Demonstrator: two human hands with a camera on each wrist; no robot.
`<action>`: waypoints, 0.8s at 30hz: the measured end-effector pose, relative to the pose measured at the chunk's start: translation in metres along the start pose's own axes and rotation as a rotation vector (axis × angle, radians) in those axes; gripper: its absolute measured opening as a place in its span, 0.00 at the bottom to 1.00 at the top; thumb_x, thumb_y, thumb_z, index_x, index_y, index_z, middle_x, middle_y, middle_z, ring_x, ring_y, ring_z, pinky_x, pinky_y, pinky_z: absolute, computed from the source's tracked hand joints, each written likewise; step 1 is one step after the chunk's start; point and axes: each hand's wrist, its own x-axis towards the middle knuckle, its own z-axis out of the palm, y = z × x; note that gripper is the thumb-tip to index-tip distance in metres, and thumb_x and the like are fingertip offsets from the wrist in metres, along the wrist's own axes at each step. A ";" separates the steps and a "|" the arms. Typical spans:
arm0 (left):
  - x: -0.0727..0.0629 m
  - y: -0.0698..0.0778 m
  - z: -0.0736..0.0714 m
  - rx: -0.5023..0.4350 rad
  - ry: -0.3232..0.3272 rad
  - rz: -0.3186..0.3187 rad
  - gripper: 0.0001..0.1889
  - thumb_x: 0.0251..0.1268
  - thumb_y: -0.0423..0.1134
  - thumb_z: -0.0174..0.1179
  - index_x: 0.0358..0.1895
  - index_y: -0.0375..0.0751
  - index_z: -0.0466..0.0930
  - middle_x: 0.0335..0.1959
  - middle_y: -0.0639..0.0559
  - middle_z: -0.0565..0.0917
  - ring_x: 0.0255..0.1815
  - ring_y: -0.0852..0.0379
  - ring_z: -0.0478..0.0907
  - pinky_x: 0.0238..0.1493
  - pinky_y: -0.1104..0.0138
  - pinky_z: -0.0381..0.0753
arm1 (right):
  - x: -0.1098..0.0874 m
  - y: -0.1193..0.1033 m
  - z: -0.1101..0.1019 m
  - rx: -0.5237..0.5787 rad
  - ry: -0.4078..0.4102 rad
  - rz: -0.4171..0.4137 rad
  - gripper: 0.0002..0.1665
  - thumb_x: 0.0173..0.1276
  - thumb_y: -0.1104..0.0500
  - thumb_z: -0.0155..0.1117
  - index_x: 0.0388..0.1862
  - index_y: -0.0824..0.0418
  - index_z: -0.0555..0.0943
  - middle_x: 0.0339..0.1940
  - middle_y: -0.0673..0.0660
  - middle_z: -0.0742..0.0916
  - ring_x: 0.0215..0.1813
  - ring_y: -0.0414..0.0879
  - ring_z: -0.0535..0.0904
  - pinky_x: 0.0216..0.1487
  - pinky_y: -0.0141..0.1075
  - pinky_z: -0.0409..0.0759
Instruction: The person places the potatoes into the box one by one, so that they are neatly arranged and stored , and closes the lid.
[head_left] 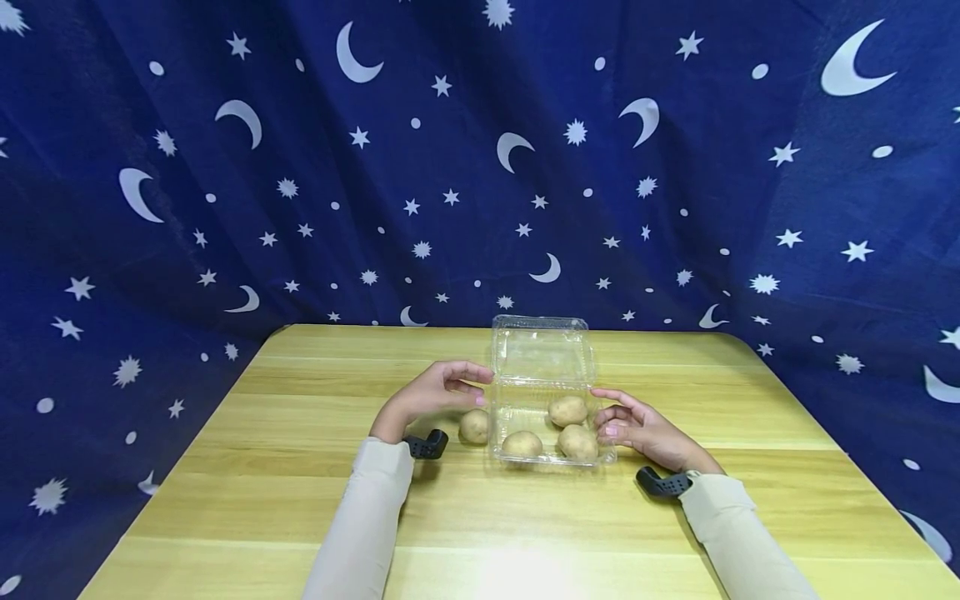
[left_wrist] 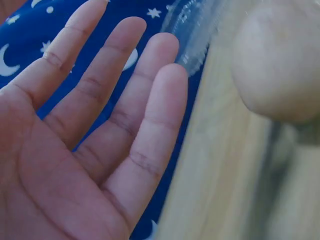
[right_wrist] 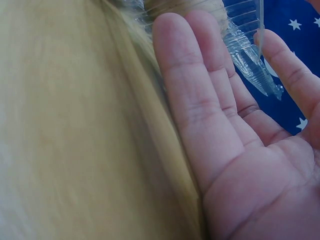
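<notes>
Pale sleeves (head_left: 360, 517), left grip (head_left: 441, 388) and right grip (head_left: 643, 428) loose beside a lid-up clear container (head_left: 522, 405) of three potatoes (head_left: 578, 443)

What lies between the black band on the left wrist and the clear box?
One potato, outside the box; the head view shows it right of the band.

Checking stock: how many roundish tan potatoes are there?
4. Potatoes lie front-left, front-right and back-right in the open clear plastic container; another potato sits outside, left of it.
</notes>
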 end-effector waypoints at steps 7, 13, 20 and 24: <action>-0.003 -0.013 -0.004 -0.039 -0.028 -0.053 0.26 0.74 0.26 0.64 0.72 0.22 0.73 0.72 0.29 0.78 0.69 0.32 0.79 0.68 0.57 0.81 | 0.000 0.000 0.001 0.009 0.003 -0.002 0.35 0.84 0.72 0.55 0.83 0.50 0.69 0.58 0.60 0.82 0.57 0.43 0.85 0.63 0.38 0.85; -0.004 -0.022 -0.007 -0.081 -0.059 -0.085 0.28 0.74 0.26 0.65 0.73 0.20 0.71 0.72 0.28 0.77 0.68 0.37 0.81 0.68 0.58 0.82 | 0.000 0.000 0.001 0.009 0.000 -0.008 0.35 0.84 0.72 0.54 0.83 0.48 0.69 0.58 0.60 0.82 0.57 0.43 0.85 0.62 0.38 0.85; -0.006 -0.026 -0.008 -0.054 -0.107 -0.151 0.31 0.72 0.30 0.69 0.74 0.21 0.71 0.73 0.28 0.76 0.71 0.38 0.79 0.68 0.58 0.81 | 0.000 0.000 0.001 0.007 0.003 -0.015 0.35 0.83 0.73 0.54 0.83 0.49 0.69 0.58 0.60 0.82 0.57 0.44 0.85 0.62 0.38 0.85; -0.006 -0.032 -0.008 -0.016 -0.127 -0.177 0.30 0.71 0.30 0.70 0.73 0.23 0.73 0.73 0.31 0.77 0.74 0.38 0.75 0.71 0.56 0.79 | 0.000 0.001 0.000 0.013 -0.002 -0.017 0.35 0.83 0.73 0.54 0.83 0.50 0.69 0.58 0.60 0.82 0.57 0.44 0.85 0.62 0.38 0.85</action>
